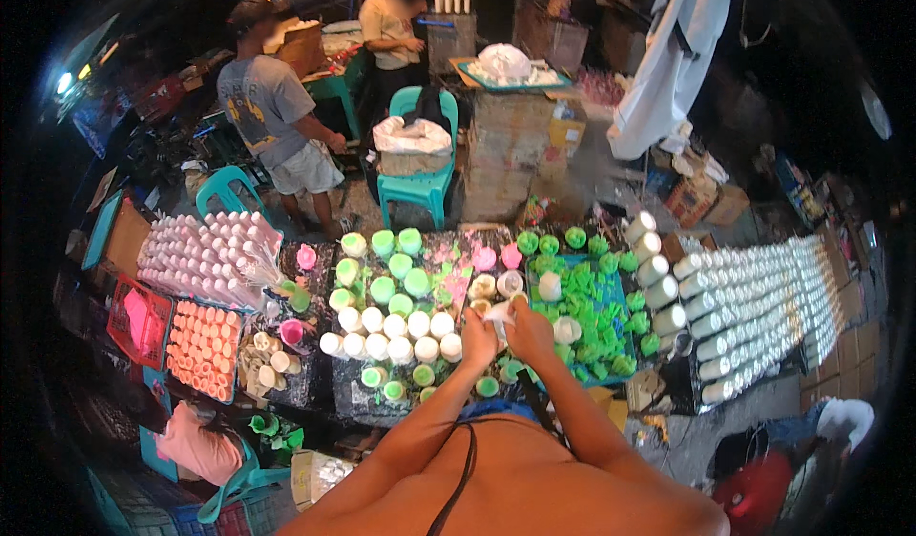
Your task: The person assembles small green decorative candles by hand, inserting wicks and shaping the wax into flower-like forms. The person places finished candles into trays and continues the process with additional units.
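My left hand [480, 338] and my right hand [530, 331] come close together over the table's middle. Both are closed on a small, pale, sheet-like white piece [499, 315], whose exact kind I cannot make out. Just left of my left hand stand rows of white cylinders [399, 349], which look like candles. Beyond them are several cups with bright green tops [383, 290]. Pale round cups [510, 282] sit just past my fingers. Beside my right hand lies a blue tray [625, 353] heaped with green waxy lumps [592, 297].
Dense rows of white cylinders [744, 321] fill the right side. Pinkish cylinders [205, 259] and a tray of orange cups [202, 345] stand at the left. Beyond the table are a teal chair [420, 188], stacked boxes [506, 159] and two people [272, 106]. A white cloth [673, 68] hangs at upper right.
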A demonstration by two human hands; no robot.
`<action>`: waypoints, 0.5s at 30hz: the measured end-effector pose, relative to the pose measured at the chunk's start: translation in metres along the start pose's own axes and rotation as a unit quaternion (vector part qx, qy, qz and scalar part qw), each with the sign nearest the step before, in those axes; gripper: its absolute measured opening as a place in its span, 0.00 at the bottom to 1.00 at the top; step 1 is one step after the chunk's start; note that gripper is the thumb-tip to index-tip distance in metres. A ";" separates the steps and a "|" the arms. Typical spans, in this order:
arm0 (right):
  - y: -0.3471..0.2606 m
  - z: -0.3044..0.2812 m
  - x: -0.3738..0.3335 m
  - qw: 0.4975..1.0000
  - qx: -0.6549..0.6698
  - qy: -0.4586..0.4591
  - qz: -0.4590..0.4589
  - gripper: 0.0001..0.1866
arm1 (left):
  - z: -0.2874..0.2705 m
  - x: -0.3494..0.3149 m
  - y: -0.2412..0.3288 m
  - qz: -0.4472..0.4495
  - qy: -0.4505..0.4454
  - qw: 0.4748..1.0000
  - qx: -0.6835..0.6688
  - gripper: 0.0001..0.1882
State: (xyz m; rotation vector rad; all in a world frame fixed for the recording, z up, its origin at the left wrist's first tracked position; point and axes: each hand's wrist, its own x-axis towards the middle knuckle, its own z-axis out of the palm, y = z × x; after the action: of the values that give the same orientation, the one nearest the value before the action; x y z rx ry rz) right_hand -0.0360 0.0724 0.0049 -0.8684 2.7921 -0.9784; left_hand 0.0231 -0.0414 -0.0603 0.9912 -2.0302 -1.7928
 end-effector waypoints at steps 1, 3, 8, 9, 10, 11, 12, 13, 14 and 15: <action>-0.010 0.002 -0.001 0.999 0.006 -0.018 -0.028 0.15 | 0.002 0.013 -0.035 0.085 0.046 0.995 0.021 0.11; -0.010 0.004 -0.013 0.997 0.003 -0.021 -0.071 0.22 | 0.008 0.017 -0.047 -0.024 0.049 0.998 -0.028 0.14; -0.014 0.005 -0.039 0.997 0.049 0.021 -0.057 0.28 | 0.004 0.010 -0.065 -0.156 -0.086 0.956 -0.235 0.22; -0.007 0.006 -0.046 0.997 0.066 0.014 -0.039 0.29 | 0.013 -0.005 -0.060 -0.154 -0.076 0.950 -0.259 0.21; -0.001 0.007 -0.052 0.997 0.071 0.028 -0.016 0.29 | 0.016 -0.015 -0.048 -0.143 -0.059 0.946 -0.284 0.20; 0.006 0.011 -0.059 0.996 0.076 0.040 0.004 0.29 | 0.020 -0.025 -0.043 -0.145 -0.086 0.941 -0.293 0.21; 0.011 0.014 -0.061 0.995 0.083 0.052 0.017 0.29 | 0.021 -0.030 -0.039 -0.141 -0.107 0.936 -0.304 0.21; 0.017 0.015 -0.066 0.990 0.115 0.077 0.036 0.28 | 0.022 -0.035 -0.034 -0.138 -0.126 0.930 -0.316 0.22; 0.025 0.014 -0.068 0.985 0.137 0.088 0.064 0.27 | 0.023 -0.039 -0.030 -0.138 -0.145 0.942 -0.269 0.22; 0.034 0.013 -0.069 0.978 0.158 0.098 0.093 0.27 | 0.025 -0.042 -0.022 -0.138 -0.163 0.951 -0.221 0.23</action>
State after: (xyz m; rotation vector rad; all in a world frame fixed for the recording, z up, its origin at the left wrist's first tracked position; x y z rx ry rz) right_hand 0.0085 0.1239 -0.0341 -0.4857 2.6908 -1.4896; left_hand 0.0464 0.0042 -0.0760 0.9172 -1.5783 -2.5613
